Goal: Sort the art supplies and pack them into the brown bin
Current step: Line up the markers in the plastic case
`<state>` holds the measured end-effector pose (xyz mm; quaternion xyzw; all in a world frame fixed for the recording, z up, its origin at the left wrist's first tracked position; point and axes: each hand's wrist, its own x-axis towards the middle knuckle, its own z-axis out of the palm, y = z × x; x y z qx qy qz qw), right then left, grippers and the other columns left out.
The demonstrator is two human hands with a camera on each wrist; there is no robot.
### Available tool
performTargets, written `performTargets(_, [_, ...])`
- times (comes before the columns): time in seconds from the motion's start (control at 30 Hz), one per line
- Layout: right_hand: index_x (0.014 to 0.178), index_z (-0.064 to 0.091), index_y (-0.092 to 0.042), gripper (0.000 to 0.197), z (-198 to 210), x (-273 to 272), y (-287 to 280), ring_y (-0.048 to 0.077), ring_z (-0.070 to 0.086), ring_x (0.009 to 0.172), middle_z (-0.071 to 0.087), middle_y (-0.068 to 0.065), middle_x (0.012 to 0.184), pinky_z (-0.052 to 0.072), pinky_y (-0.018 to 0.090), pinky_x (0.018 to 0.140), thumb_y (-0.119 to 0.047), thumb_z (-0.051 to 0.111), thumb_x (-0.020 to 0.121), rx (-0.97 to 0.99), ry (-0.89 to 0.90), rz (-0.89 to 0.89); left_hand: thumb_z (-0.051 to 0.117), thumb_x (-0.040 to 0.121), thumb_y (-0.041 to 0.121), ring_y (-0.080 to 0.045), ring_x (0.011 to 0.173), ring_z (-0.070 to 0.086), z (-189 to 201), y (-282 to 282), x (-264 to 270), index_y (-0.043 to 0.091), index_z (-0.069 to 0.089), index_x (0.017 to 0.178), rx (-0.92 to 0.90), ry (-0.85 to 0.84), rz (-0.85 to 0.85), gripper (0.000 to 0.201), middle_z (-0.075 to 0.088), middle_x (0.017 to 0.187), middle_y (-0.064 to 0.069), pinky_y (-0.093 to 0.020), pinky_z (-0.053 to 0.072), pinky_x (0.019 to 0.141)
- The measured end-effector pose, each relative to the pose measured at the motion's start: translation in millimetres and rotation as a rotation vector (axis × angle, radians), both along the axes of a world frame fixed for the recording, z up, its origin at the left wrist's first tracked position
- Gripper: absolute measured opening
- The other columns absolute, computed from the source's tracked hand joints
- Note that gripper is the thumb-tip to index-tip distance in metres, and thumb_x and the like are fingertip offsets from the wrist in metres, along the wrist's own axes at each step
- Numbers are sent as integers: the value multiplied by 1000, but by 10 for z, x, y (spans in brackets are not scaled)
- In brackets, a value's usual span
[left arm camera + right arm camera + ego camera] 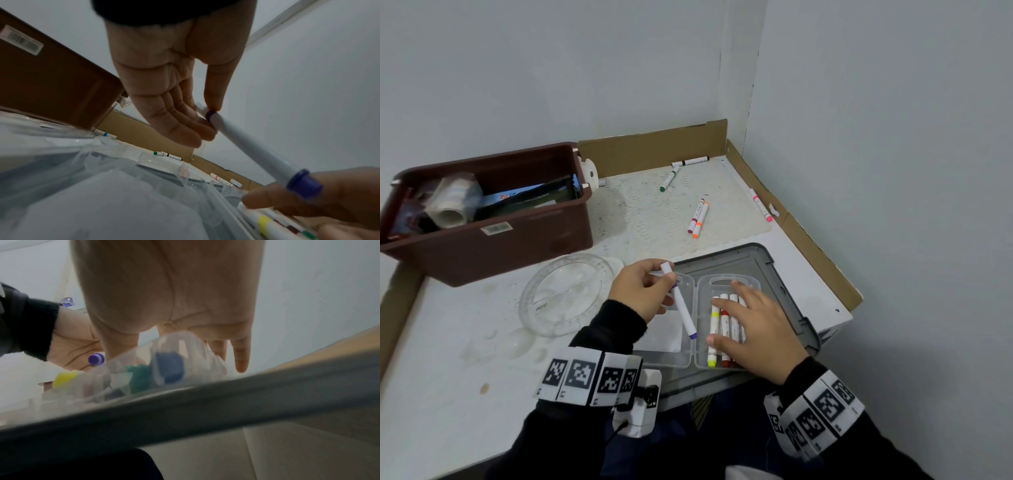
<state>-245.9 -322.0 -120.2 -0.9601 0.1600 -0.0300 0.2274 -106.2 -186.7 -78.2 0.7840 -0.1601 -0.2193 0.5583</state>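
Nearby, loose markers (698, 220) on table (448, 377), clear protractor (566, 294) beside brown bin (493, 236)

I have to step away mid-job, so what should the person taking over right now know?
Left hand pinches the purple marker above the open clear case.
Right hand lies open, fingers flat on the markers already in the case's right half, yellow marker leftmost.
The case sits on a grey lid.
Brown bin, far left, already holds a roll and other items.
Left: five loose markers by the cardboard edge, including a pink marker and green marker; the clear protractor; then close the case and pack it.
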Motion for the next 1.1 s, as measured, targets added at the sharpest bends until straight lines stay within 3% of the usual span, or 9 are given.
performTargets(0.3, [142, 31, -39, 58, -79, -8, 34, 12, 4, 143, 8, -7, 157, 14, 35, 113, -51, 49, 89, -24, 37, -6, 53, 91, 11, -13, 56, 60, -37, -10, -25, 12, 59, 111, 9, 46, -15, 21, 62, 72, -4, -21, 50, 48])
performTargets(0.57, [141, 33, -39, 59, -130, 19, 73, 13, 8, 143, 12, -6, 156, 19, 37, 113, -51, 52, 87, -49, 31, -44, 52, 91, 10, -14, 56, 61, -67, -34, -34, 11, 57, 118, 45, 58, -32, 27, 63, 72, -5, -22, 51, 46])
performTargets(0.63, [140, 35, -40, 59, -141, 22, 73, 12, 11, 142, 14, -7, 156, 21, 35, 112, -53, 52, 85, -55, 21, -61, 52, 90, 6, -15, 60, 61, -76, -66, -58, 12, 55, 121, 93, 53, -100, 32, 62, 72, -6, -25, 53, 52])
performTargets(0.73, [138, 37, -43, 58, -146, 17, 50, 11, 14, 141, 17, -9, 155, 19, 33, 108, -57, 53, 83, -49, -2, -73, 58, 83, 2, -14, 65, 59, -87, -124, -106, 15, 50, 128, 210, -34, -238, 48, 59, 69, -1, -30, 55, 67])
performTargets(0.87, [138, 35, -47, 59, -157, -16, 1, 10, 12, 141, 13, -11, 156, 14, 34, 108, -61, 52, 82, -28, -5, -42, 64, 79, 8, -3, 63, 54, -67, -205, -169, 20, 45, 132, 369, -175, -368, 57, 55, 69, 8, -12, 42, 56])
performTargets(1.03, [140, 27, -49, 64, -183, -55, -38, 11, 8, 143, 6, -11, 157, 12, 35, 109, -64, 50, 82, -32, 14, -2, 70, 78, 14, 0, 67, 52, -48, -277, -200, 21, 48, 125, 482, -276, -409, 52, 55, 75, 10, -11, 40, 60])
performTargets(1.1, [140, 27, -50, 64, -187, -57, -49, 11, 8, 142, 5, -11, 157, 11, 35, 109, -64, 50, 82, -29, 16, -1, 71, 78, 18, -3, 75, 51, -29, -282, -192, 22, 47, 127, 545, -335, -428, 55, 58, 90, 8, -15, 41, 69])
